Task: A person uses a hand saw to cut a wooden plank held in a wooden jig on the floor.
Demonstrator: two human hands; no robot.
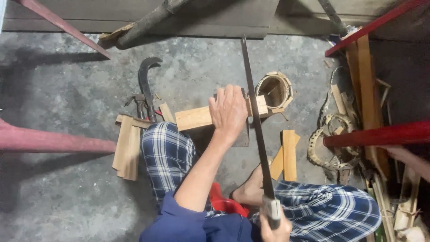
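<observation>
Left hand [229, 112] presses flat, fingers spread, on wood block [197, 117] lying on the concrete floor [67, 89] to steady it w/ saw [256, 121] across its right end, right hand [275, 229] fisted round the handle.

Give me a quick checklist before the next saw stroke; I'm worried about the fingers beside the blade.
1. Left hand presses the wood block down: ok.
2. Right hand grips the saw handle: ok.
3. Blade crosses the block near its right end: ok.
4. Fingers apart from the blade: not ok, they lie right beside it.
5. Bare foot out from under the blade: cannot tell.
6. Billhook away from the cut: ok.
</observation>
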